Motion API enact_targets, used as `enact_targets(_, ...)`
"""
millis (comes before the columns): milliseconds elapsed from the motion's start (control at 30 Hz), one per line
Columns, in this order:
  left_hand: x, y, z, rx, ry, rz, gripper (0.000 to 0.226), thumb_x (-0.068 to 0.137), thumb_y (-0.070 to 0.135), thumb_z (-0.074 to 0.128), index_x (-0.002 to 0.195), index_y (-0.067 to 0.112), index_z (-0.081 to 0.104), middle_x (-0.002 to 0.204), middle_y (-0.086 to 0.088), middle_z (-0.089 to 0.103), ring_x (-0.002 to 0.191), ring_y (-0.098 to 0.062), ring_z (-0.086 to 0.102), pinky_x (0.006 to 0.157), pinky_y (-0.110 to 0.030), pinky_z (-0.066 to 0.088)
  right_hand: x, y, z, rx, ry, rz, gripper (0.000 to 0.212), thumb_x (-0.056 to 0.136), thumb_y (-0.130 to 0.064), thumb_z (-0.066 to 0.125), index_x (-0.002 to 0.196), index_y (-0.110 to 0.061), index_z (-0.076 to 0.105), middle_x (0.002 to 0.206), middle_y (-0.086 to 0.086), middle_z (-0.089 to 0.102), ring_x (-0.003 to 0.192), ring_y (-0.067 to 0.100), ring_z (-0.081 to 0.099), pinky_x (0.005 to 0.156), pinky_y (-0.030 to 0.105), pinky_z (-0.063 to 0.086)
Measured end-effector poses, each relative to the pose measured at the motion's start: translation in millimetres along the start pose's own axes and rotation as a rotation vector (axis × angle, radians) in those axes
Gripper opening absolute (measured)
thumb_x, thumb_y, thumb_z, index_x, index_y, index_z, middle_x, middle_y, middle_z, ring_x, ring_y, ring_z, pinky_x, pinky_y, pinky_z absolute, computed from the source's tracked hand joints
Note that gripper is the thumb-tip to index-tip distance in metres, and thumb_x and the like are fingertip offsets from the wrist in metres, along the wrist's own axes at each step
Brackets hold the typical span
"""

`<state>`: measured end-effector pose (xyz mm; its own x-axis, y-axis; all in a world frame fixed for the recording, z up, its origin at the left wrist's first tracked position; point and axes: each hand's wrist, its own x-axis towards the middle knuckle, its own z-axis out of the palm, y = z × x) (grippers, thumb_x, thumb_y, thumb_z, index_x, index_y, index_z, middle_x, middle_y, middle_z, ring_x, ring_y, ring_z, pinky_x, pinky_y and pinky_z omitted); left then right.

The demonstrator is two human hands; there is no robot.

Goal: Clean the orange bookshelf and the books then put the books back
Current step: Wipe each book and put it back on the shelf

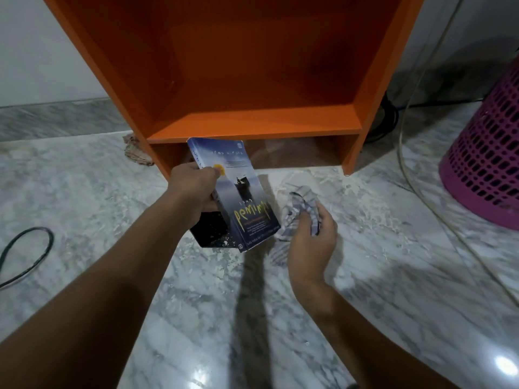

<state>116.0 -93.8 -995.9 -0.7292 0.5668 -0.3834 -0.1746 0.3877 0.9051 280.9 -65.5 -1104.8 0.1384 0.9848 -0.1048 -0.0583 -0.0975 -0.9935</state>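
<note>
The blue-grey paperback book with yellow cover lettering [241, 192] is held tilted just in front of the orange wooden bookshelf [252, 124], above a black book [210, 228] on the white marble floor [112, 206]. Wipe the cover from spine outward, keeping the book steady. The left hand [193, 189] grips its spine edge, thumb on the cover. The right hand [311, 242] clutches a crumpled striped grey cloth [300, 203] just beside it.
</note>
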Motion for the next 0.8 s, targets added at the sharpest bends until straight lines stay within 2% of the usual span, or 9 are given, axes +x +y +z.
enact_targets(100,2,-1,1,-0.015,0.064,-0.027,0.008,0.095,0.011,0.060,0.088,0.007,0.057,0.089,-0.014,0.061,0.077,-0.031,0.064,0.066,-0.041,0.056,-37,-33,-7,0.046,-0.267,-0.430,0.036,0.091,-0.003,0.058,0.102,-0.036,0.066,0.117,0.001,0.054,0.109,0.004,0.056,0.089,0.018,0.051)
enact_targets(167,2,-1,-1,-0.009,0.088,-0.046,0.010,0.095,0.010,0.058,0.087,0.005,0.055,0.080,-0.011,0.056,0.065,-0.024,0.057,0.054,-0.031,0.048,-58,-32,-4,-0.024,-0.400,-0.709,0.029,0.085,-0.008,0.058,0.106,-0.026,0.069,0.114,0.000,0.053,0.108,0.003,0.055,0.088,0.019,0.051)
enact_targets(233,2,-3,-1,-0.078,0.070,-0.087,0.010,0.094,0.008,0.059,0.100,0.000,0.056,0.090,-0.015,0.061,0.068,-0.026,0.061,0.051,-0.031,0.053,-69,-17,-2,-0.116,-0.435,-0.810,0.030,0.083,-0.011,0.059,0.107,-0.025,0.069,0.116,-0.002,0.054,0.110,0.009,0.057,0.090,0.021,0.049)
enact_targets(300,1,-4,0,-0.148,0.037,-0.110,0.011,0.094,0.008,0.060,0.102,0.001,0.056,0.100,-0.018,0.064,0.079,-0.032,0.067,0.055,-0.036,0.057,-73,-8,0,-0.129,-0.402,-0.698,0.030,0.084,-0.012,0.057,0.107,-0.028,0.069,0.118,-0.003,0.054,0.112,0.010,0.057,0.092,0.019,0.046)
enact_targets(367,-1,-5,0,-0.125,-0.006,-0.074,0.008,0.095,0.012,0.061,0.097,0.006,0.057,0.097,-0.015,0.064,0.087,-0.036,0.069,0.058,-0.040,0.058,-73,-12,2,-0.074,-0.341,-0.475,0.029,0.089,-0.011,0.057,0.106,-0.032,0.068,0.117,-0.008,0.054,0.112,0.000,0.054,0.093,0.011,0.041)
enact_targets(433,-4,-5,-2,-0.093,-0.058,-0.011,0.013,0.095,0.015,0.062,0.104,0.005,0.061,0.101,-0.017,0.067,0.086,-0.035,0.068,0.059,-0.040,0.058,-62,-10,7,-0.028,-0.264,-0.255,0.029,0.093,-0.008,0.058,0.106,-0.033,0.064,0.113,-0.011,0.057,0.107,-0.003,0.055,0.091,0.009,0.040)
enact_targets(600,-6,-5,-14,-0.016,-0.086,0.016,0.030,0.094,0.019,0.064,0.120,0.004,0.062,0.109,-0.016,0.070,0.085,-0.030,0.070,0.057,-0.036,0.060,-1,-1,11,-0.073,-0.146,0.254,0.021,0.097,-0.011,0.055,0.111,-0.025,0.063,0.111,0.001,0.064,0.097,0.017,0.061,0.090,0.029,0.051)
enact_targets(700,-6,-5,-19,0.051,-0.105,0.039,0.028,0.094,0.020,0.065,0.118,0.007,0.064,0.107,-0.013,0.072,0.087,-0.030,0.071,0.066,-0.040,0.060,27,-18,7,-0.093,-0.057,0.217,0.025,0.096,-0.020,0.061,0.120,-0.025,0.062,0.120,-0.001,0.062,0.101,0.014,0.059,0.087,0.028,0.051)
enact_targets(800,-7,-5,-20,0.128,-0.122,0.072,0.025,0.092,0.025,0.066,0.113,0.011,0.066,0.108,-0.013,0.072,0.092,-0.032,0.071,0.080,-0.050,0.058,22,-43,10,-0.008,-0.154,-0.064,0.023,0.096,-0.015,0.060,0.110,-0.033,0.060,0.118,-0.004,0.058,0.094,0.000,0.064,0.073,0.016,0.055)
